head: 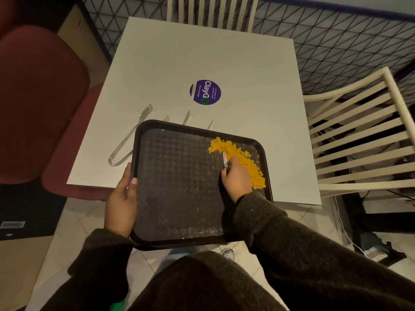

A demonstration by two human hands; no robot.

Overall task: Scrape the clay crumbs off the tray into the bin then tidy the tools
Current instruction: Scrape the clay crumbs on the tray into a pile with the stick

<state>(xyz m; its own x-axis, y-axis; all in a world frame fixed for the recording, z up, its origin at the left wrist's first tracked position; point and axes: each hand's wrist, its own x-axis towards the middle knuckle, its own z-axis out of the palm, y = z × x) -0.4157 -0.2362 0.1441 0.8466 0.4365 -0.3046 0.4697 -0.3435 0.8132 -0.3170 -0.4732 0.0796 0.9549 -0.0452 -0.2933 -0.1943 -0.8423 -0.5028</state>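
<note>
A dark brown tray (179, 198) juts out over the near edge of the white table (202, 52). My left hand (122, 203) grips the tray's left rim. A heap of yellow clay crumbs (244, 161) lies along the tray's right side. My right hand (235, 178) is shut on a thin clear scraper tool (224, 159), whose tip rests in the crumbs. Clear plastic tongs (130, 135) lie on the table left of the tray. The tips of three more clear tools (186, 117) stick out behind the tray's far rim. No bin is clearly visible.
A round purple ClayGo sticker (205, 92) is on the table beyond the tray. A red padded chair (40, 97) stands at the left. Cream slatted chairs stand at the right (359, 142) and at the far side (213, 12). Something green (116, 306) shows at the bottom edge.
</note>
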